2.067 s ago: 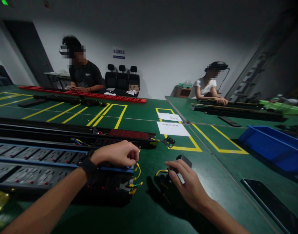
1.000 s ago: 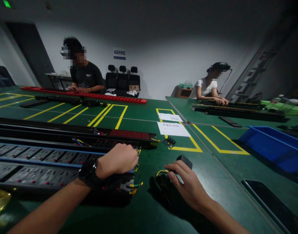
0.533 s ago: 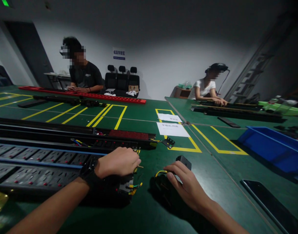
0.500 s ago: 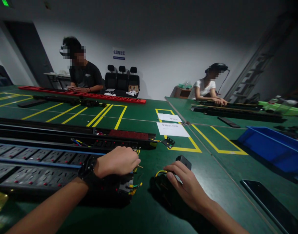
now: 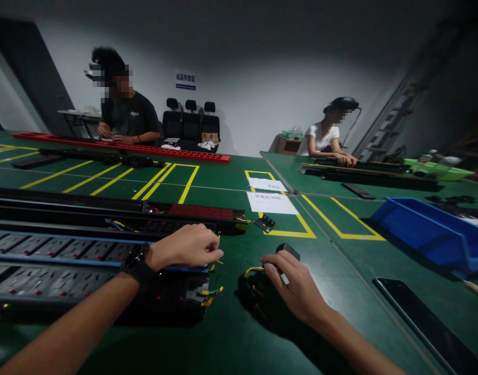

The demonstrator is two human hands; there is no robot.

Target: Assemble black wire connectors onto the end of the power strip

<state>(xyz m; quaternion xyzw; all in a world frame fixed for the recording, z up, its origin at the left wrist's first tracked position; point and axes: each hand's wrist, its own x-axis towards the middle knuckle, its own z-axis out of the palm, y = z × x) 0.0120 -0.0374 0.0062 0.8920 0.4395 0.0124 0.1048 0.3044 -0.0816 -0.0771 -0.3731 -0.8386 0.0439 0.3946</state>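
My left hand (image 5: 187,247), with a black watch on the wrist, is closed at the right end of the long power strips. A bare copper-coloured wire end (image 5: 218,262) pokes out at its fingertips. Below it, yellow and green wires (image 5: 211,294) stick out of the near power strip (image 5: 54,284), which has rows of sockets and red dots. Just above the table, my right hand (image 5: 295,281) has its fingers closed round a small black block (image 5: 289,251). A yellow wire (image 5: 253,269) curves out from its fingertips. My fingers partly hide the block.
Farther back lies a black rail (image 5: 199,214) with a dark red section and a small black part (image 5: 265,223) wired at its end. A blue bin (image 5: 430,234) and a phone (image 5: 422,317) are on the right. Two people work across the green table.
The whole view has shifted slightly, so everything sits a little farther left and up. Both hands keep nearly the same pose, and their grips look unchanged.
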